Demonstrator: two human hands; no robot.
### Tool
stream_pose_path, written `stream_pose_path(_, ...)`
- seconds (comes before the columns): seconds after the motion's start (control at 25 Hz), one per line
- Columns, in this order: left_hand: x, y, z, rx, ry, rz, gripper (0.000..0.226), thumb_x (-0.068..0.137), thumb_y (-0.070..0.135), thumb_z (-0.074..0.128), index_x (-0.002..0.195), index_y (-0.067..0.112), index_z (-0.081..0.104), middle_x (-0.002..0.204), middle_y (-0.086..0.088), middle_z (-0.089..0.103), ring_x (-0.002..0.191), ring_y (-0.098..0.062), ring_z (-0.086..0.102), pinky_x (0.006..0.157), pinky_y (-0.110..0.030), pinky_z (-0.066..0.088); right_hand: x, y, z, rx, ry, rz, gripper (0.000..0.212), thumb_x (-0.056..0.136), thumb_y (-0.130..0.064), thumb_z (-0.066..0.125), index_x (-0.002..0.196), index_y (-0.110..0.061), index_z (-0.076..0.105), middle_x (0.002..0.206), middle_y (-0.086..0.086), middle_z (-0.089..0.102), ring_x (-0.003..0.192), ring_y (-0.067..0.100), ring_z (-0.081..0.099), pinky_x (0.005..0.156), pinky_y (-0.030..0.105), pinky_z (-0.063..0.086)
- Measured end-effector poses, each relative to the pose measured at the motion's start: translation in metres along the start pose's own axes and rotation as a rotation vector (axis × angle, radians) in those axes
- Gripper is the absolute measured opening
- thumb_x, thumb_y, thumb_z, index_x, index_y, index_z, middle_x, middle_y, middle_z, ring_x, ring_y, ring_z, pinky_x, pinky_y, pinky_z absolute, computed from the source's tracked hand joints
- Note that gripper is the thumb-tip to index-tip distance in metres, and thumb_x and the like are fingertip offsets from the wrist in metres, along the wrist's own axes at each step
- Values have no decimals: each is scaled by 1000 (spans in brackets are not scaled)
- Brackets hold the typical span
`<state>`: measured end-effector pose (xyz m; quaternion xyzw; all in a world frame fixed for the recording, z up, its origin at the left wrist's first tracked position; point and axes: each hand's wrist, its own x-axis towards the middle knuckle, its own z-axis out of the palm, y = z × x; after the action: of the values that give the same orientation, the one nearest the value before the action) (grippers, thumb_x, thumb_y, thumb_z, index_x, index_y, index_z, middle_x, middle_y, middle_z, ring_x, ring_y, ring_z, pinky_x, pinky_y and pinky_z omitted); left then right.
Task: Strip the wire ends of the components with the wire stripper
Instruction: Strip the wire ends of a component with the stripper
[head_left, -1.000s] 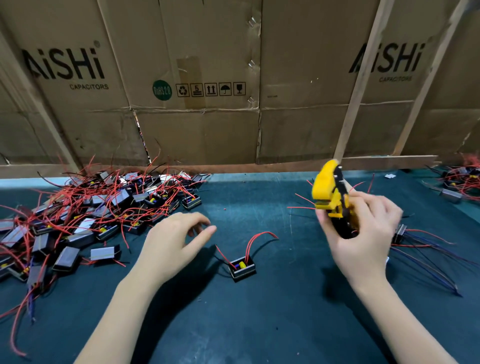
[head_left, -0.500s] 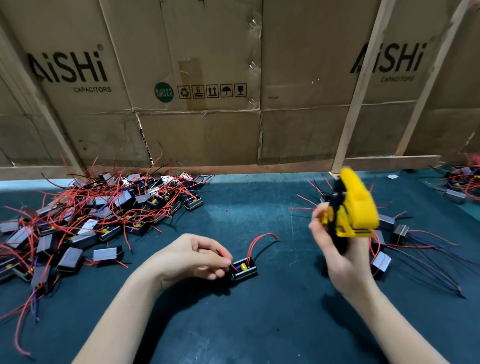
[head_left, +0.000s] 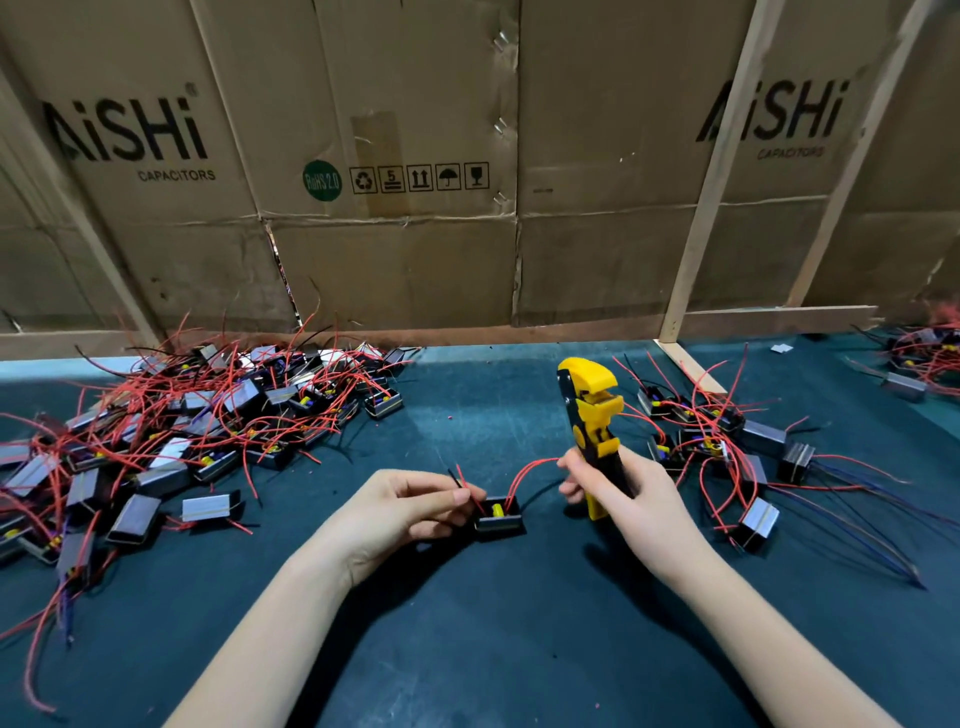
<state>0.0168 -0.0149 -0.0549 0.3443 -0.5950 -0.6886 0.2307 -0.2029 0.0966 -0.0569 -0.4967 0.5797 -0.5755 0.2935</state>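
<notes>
Left hand (head_left: 400, 512) low at centre, fingers curled, thumb and forefinger pinching a red wire (head_left: 470, 496), right hand (head_left: 631, 501) raised beside it, gripping the upright wire stripper (head_left: 592, 415), both forearms bare

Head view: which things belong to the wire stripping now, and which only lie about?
In use:
- component, pinched by left hand
- wire stripper, gripped by right hand

Lying about:
- left pile
- right cluster
- cardboard wall

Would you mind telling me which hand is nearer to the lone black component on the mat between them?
Left. The left hand touches the component, pinching a wire at its left edge. The right hand grips the yellow wire stripper, apart to its right.
</notes>
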Motion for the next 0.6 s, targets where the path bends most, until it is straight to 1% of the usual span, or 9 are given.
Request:
stream_pose_path(0.04,0,1,1,34,21,62,14,81,16,68,87,12,80,85,-2,74,67,-4,62,60,-12,47,1,0,-2,-1,-41,20,51,72,-60,65,93,-13,70,80,9,69,76,19,66,76,26,49)
stream_pose_path(0.12,0,4,-1,111,39,196,17,90,19,63,85,13,78,84,3,72,66,-4,55,56,-12,39,2,1,-5,2,-126,51,57,76,-62,69,98,-10,68,73,6,62,71,19,61,75,27,48)
stream_pose_path(0.2,-3,8,-5,174,-37,296,21,93,28,60,83,14,72,85,2,68,70,-8,50,60,-16,38,2,1,-7,23,-139,34,51,80,-53,68,94,-3,65,67,2,52,65,17,51,69,29,43)
stream_pose_path(0.28,-9,12,-7,256,-176,349,23,94,34,57,84,18,68,85,-1,66,74,-9,50,68,-16,39,1,-1,-9,-14,-47,-29,41,81,-44,65,86,-4,63,62,-6,48,62,11,45,64,23,37)
stream_pose_path(0.36,-13,13,-5,330,-249,365,22,96,33,56,85,19,69,78,0,64,73,-10,52,69,-16,41,4,1,-13,-136,90,-85,35,82,-44,72,79,-11,62,60,-3,50,60,10,43,61,22,36)
stream_pose_path(0.44,-12,13,-2,376,-229,390,21,96,30,56,88,18,71,73,-4,61,71,-10,52,70,-18,42,6,5,-19,-302,209,-85,34,79,-45,75,73,-15,60,62,4,55,60,16,45,62,27,38)
stream_pose_path(0.52,-12,13,2,390,-195,427,20,95,29,58,89,18,74,76,-15,61,70,-10,51,69,-20,42,7,8,-23,-446,268,-74,37,75,-50,74,68,-18,56,56,-1,52,57,16,46,59,29,38)
stream_pose_path(0.56,-13,13,3,381,-183,439,20,94,29,59,88,18,75,78,-15,61,69,-10,50,68,-19,41,7,9,-24,-539,279,-72,39,73,-54,73,66,-20,54,55,-5,51,56,15,47,57,29,38)
stream_pose_path(0.6,-13,13,4,367,-172,443,21,93,31,60,87,19,75,76,-12,61,68,-9,47,65,-18,40,7,10,-24,-652,286,-68,41,71,-58,70,66,-21,53,56,-7,52,58,15,51,57,30,38)
